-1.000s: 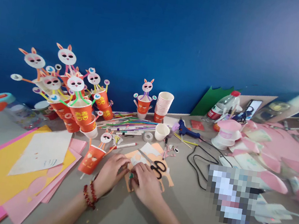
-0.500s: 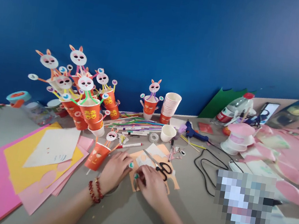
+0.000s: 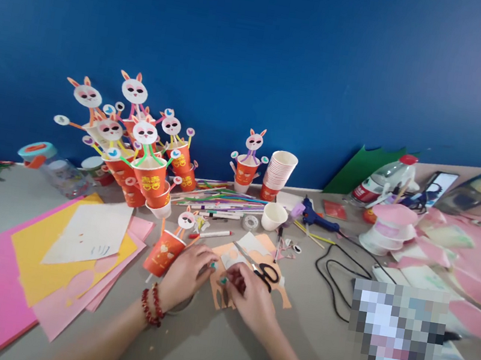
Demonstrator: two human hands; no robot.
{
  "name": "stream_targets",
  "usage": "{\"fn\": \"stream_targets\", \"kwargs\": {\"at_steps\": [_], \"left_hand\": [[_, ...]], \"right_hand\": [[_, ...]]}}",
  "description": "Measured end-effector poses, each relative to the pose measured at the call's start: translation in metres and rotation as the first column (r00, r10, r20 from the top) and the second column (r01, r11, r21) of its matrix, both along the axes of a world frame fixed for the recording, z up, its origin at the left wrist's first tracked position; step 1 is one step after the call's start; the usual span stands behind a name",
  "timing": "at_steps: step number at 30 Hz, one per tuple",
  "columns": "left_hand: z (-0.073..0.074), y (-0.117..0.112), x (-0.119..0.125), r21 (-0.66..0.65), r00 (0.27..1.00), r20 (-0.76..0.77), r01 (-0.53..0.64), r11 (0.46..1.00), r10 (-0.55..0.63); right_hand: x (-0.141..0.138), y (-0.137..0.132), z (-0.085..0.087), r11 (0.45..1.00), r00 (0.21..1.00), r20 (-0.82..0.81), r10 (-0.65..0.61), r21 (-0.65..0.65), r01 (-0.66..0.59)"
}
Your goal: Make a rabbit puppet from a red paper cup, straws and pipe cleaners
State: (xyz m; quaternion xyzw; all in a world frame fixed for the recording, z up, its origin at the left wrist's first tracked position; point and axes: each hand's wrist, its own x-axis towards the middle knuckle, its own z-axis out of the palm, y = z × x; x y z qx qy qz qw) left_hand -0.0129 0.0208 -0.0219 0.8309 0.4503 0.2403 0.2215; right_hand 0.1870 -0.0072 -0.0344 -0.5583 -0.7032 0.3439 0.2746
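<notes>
My left hand (image 3: 184,273), with a red bead bracelet at the wrist, rests on the grey table with its fingers curled over a tiny teal-tipped piece. My right hand (image 3: 249,297) lies next to it on an orange paper cutout (image 3: 281,292), its fingers pinched on another small piece too small to name. Black-handled scissors (image 3: 263,270) lie on the cutout just beyond my right hand. An orange paper cup (image 3: 162,252) with a rabbit face on a stick leans just left of my left hand.
A cluster of rabbit-cup crafts (image 3: 144,152) stands back left, a stack of white cups (image 3: 279,173) and coloured straws (image 3: 219,200) behind. Pink and yellow paper sheets (image 3: 49,259) lie left. A blue glue gun (image 3: 317,218) with black cord, a bottle (image 3: 382,179) and pink paper lie right.
The camera has swung left, so everything sits further right in the picture. My two hands stay together on the cutout, their fingers shifting slightly on the small pieces.
</notes>
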Motion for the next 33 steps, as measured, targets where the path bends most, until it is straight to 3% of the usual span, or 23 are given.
{"fn": "stream_targets", "kwargs": {"at_steps": [4,8,15,22,33], "left_hand": [[0.004,-0.009,0.006,0.014,0.998,0.041,0.05,0.999,-0.051],[0.004,-0.018,0.014,0.14,0.994,-0.062,0.099,0.985,-0.091],[0.009,-0.02,0.019,0.198,0.987,-0.144,0.093,0.976,-0.065],[0.005,-0.02,0.016,0.189,0.998,-0.026,0.053,0.981,-0.049],[0.006,-0.022,0.015,0.185,0.998,0.037,0.046,0.982,-0.054]], "right_hand": [[0.001,0.0,-0.002,1.0,0.993,-0.111,-0.026,-0.007,0.025],[0.0,0.001,-0.004,0.998,0.964,-0.258,-0.061,-0.042,0.052],[-0.004,0.004,-0.01,0.98,0.791,-0.597,-0.132,-0.199,0.013],[-0.004,0.0,-0.001,0.97,0.752,-0.632,-0.189,-0.239,0.043],[-0.004,-0.006,0.003,0.959,0.804,-0.566,-0.182,-0.283,0.018]]}}
